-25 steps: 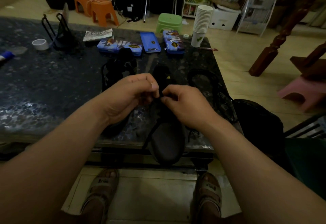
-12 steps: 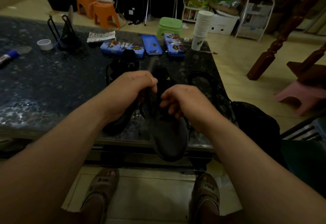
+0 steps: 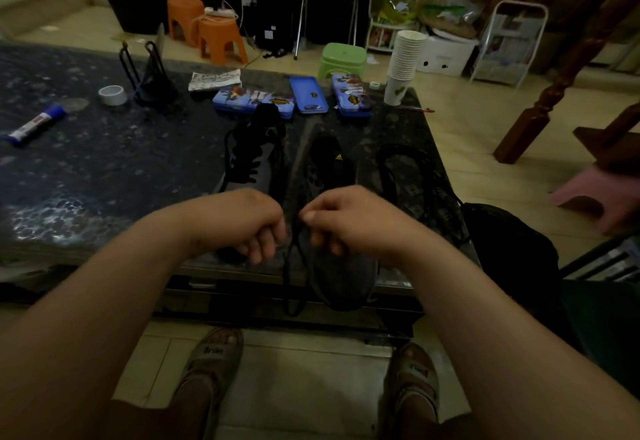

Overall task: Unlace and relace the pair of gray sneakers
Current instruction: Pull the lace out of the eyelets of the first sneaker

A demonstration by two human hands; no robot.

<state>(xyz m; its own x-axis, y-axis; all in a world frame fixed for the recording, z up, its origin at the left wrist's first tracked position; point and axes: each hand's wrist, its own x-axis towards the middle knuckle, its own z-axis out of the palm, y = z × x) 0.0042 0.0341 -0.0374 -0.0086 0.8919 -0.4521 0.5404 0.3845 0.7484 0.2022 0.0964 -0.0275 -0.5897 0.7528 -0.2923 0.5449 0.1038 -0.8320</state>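
Note:
Two dark gray sneakers lie on the speckled table (image 3: 104,169), toes toward me. The left sneaker (image 3: 256,159) lies untouched, its laces loose. The right sneaker (image 3: 332,176) has its toe hanging over the table's front edge. My right hand (image 3: 349,220) pinches a black shoelace (image 3: 292,287) above the shoe's front. My left hand (image 3: 242,221) has its fingers curled at the lace's left strand. The lace droops in a loop below the table edge. My hands hide the eyelets.
Another black lace or cord (image 3: 398,169) lies right of the shoes, beside a black bag (image 3: 512,259). Blue pencil cases (image 3: 308,95), a stack of paper cups (image 3: 403,62), a tape roll (image 3: 112,95) and a glue stick (image 3: 36,124) sit farther back. My sandalled feet (image 3: 211,367) are below.
Both hands have moved down from the shoe's tongue toward its toe and closer to me. A loop of lace now hangs below the table edge.

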